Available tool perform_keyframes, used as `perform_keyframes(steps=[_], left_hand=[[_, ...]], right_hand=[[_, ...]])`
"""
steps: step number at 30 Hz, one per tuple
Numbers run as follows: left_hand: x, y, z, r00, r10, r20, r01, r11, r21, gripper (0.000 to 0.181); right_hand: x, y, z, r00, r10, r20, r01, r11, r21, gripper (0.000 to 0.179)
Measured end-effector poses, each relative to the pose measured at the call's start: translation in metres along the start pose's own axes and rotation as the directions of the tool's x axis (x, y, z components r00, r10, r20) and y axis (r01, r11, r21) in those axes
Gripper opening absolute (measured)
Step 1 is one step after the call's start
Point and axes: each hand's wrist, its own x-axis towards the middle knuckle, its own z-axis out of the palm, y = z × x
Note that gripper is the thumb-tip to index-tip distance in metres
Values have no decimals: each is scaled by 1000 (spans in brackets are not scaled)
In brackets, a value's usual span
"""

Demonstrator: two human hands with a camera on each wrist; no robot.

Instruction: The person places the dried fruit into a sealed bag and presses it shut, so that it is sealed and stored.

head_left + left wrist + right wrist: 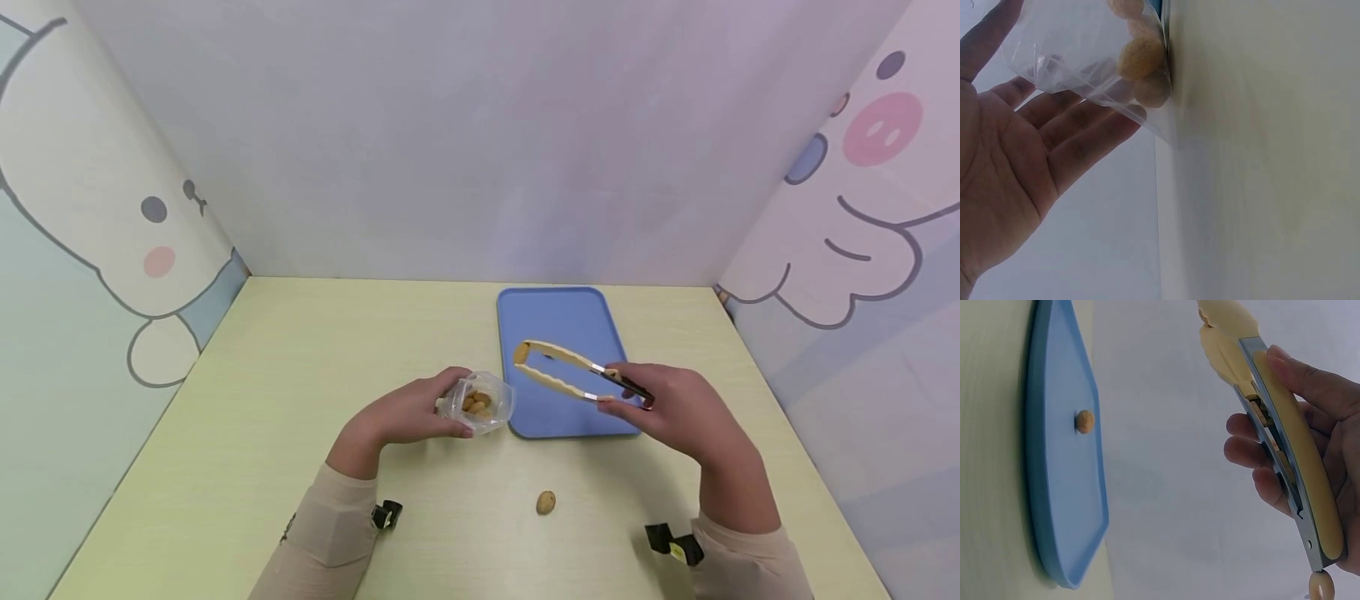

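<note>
The blue tray [577, 321] is partly hidden in the head view by the tongs [1300, 447] and by the right hand [678, 408]. One nut [1085, 422] on the tray is seen plainly from the right wrist, but from the head only a dark trace is shown between the tong arms. The tongs are held over the tray, pinched between the thumb and fingers of the right hand. Their tips are cut off in the right wrist view; from the head, something brown is seen there, hard to make out.

A clear plastic bag [497, 422] is held by the left hand [408, 412] just beside the tray's left edge, pinched between thumb and fingers, its mouth turned toward the tray. Several nuts [478, 405] are seen in it; their number is obscured by folds. In the left wrist view the bag's top is cut off.

Another nut [546, 502] is left on the desk [315, 333], near the tray's front edge. A wide stretch of desk extends left of the tray, a narrower one to its right; behind it, the wall [480, 150] is close.
</note>
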Motion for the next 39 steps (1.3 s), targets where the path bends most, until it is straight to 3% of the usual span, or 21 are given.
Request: perform_keyframes(steps=[13, 21, 39], left_hand=[[0, -1, 0, 1000, 14, 2, -14, 1000, -21, 78], [-1, 2, 0, 1000, -15, 5, 15, 1000, -12, 78], [0, 1, 0, 1000, 2, 1, -2, 1000, -15, 74]], right_hand=[[2, -14, 3, 996, -93, 0, 93, 995, 24, 46], [2, -18, 5, 994, -101, 45, 101, 995, 9, 46], [4, -21, 11, 987, -152, 50, 153, 988, -33, 47]])
